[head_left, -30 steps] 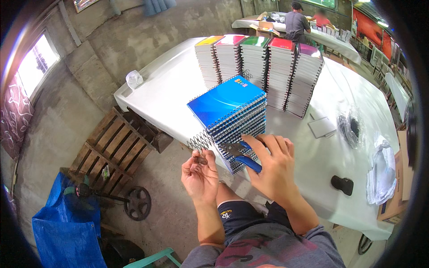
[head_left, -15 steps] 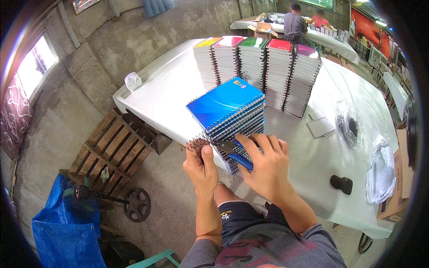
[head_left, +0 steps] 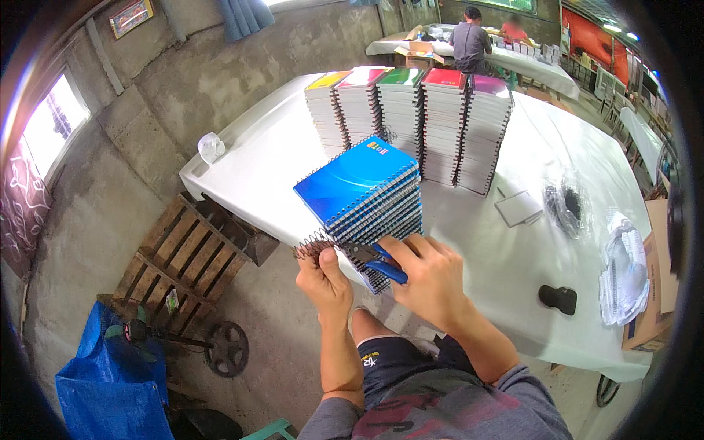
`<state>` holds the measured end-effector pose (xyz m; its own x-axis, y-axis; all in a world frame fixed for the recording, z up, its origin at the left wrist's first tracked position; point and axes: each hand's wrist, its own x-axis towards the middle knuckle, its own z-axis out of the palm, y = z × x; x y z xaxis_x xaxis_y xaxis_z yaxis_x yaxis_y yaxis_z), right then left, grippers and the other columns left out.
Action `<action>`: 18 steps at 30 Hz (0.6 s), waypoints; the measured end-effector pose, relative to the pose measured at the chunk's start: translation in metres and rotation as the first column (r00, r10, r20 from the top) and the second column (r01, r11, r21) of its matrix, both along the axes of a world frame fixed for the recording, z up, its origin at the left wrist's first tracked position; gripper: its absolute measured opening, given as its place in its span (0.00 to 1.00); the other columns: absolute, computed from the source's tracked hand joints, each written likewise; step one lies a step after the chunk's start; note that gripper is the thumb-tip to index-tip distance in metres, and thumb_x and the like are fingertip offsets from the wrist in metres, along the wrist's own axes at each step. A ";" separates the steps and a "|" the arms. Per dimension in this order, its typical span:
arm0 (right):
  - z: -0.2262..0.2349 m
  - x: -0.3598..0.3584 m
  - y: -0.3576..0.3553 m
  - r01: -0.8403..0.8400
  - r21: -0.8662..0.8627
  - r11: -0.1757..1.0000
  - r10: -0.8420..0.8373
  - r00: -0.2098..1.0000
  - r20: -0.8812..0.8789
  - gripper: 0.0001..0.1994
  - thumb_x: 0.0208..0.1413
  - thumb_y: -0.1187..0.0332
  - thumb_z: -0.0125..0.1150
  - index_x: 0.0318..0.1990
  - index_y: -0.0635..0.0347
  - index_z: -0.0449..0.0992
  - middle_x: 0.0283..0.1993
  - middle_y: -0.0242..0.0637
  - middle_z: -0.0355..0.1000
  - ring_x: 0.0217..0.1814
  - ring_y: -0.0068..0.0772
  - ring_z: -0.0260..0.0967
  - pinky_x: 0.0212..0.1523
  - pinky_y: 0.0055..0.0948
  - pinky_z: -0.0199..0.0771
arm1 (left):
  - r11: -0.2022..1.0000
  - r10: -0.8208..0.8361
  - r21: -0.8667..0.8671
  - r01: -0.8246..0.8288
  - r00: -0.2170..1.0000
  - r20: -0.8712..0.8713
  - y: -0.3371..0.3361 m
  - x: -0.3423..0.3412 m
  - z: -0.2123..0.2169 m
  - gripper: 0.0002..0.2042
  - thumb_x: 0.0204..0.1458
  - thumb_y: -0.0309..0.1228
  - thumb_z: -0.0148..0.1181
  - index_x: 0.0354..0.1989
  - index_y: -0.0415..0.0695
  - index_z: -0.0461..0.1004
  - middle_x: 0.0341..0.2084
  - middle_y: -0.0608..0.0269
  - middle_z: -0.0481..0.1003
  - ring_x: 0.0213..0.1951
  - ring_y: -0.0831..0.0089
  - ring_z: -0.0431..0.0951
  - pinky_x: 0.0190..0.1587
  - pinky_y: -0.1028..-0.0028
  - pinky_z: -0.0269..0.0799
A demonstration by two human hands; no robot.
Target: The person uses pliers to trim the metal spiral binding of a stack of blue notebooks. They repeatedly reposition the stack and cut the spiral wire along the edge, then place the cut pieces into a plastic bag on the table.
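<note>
A tall stack of blue-covered spiral notebooks [head_left: 359, 180] stands at the near edge of the table, wire bindings facing right and toward me. Thumb and fingers of my left hand [head_left: 323, 286] are closed on a bunch of dark wire spiral coils [head_left: 314, 244] beside the stack's near left corner. My right hand [head_left: 433, 282] is wrapped round cutting pliers [head_left: 387, 270] with blue handles. Their dark jaws point left, at the coils next to my left thumb. Whether the jaws grip a wire is too small to tell.
Behind stand several notebook stacks [head_left: 444, 132] with yellow, pink, green, red and purple covers. Rightward on the white-covered table [head_left: 491, 293] lie a small pad [head_left: 519, 209], wrapped dark coils [head_left: 568, 207], a black object [head_left: 558, 299] and white plastic [head_left: 623, 271]. A wooden pallet [head_left: 187, 257] leans at left.
The view has shifted slightly, so the scene sits a little lower and further left. The plier handles look somewhat closer together. Both hands keep their holds.
</note>
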<state>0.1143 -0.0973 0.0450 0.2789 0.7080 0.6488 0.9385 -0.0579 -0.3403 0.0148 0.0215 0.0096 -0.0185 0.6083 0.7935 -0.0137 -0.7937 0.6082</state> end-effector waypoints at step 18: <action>0.019 -0.007 -0.002 0.049 0.037 0.998 -0.051 0.997 0.066 0.25 0.35 0.66 0.67 0.47 0.47 0.72 0.35 0.30 0.65 0.39 0.33 0.64 0.40 0.38 0.58 | 0.983 -0.181 -0.018 0.184 0.975 0.126 0.002 0.002 -0.009 0.12 0.61 0.38 0.47 0.38 0.41 0.61 0.23 0.72 0.62 0.19 0.90 0.56 0.19 0.87 0.49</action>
<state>0.1075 -0.0997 0.0641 0.2684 0.6703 0.6918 0.9555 -0.0942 -0.2794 0.0170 0.0237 0.0008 -0.0015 0.6334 0.7738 -0.2327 -0.7528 0.6158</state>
